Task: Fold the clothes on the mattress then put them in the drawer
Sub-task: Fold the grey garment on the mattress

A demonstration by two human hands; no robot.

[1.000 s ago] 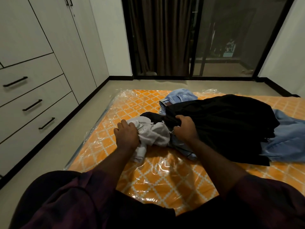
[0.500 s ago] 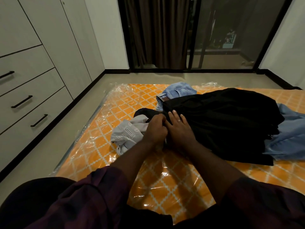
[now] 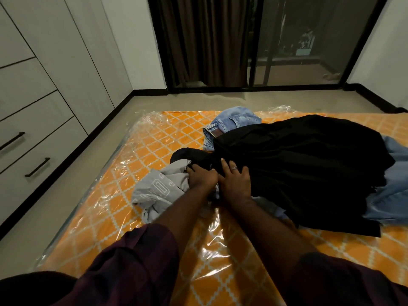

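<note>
A heap of clothes lies on the orange patterned mattress (image 3: 154, 138), which is wrapped in clear plastic. A big black garment (image 3: 298, 168) covers most of the heap. A crumpled light grey shirt (image 3: 159, 188) lies at its left, blue jeans (image 3: 234, 120) at the back, and pale blue cloth (image 3: 395, 191) at the right. My left hand (image 3: 202, 176) digs its curled fingers into the fabric where the grey shirt meets the black garment. My right hand (image 3: 235, 180) lies flat, fingers straight, on the black garment's near left edge. The two hands touch.
White drawers with black bar handles (image 3: 37, 167) line the left wall, all shut. A strip of bare grey floor (image 3: 66, 195) runs between them and the mattress. A dark curtain (image 3: 205, 40) and glass sliding door (image 3: 309, 40) close off the far side.
My left hand has left the grey shirt's near side and moved right beside my right hand. My right hand has released its grip and flattened on the black garment.
</note>
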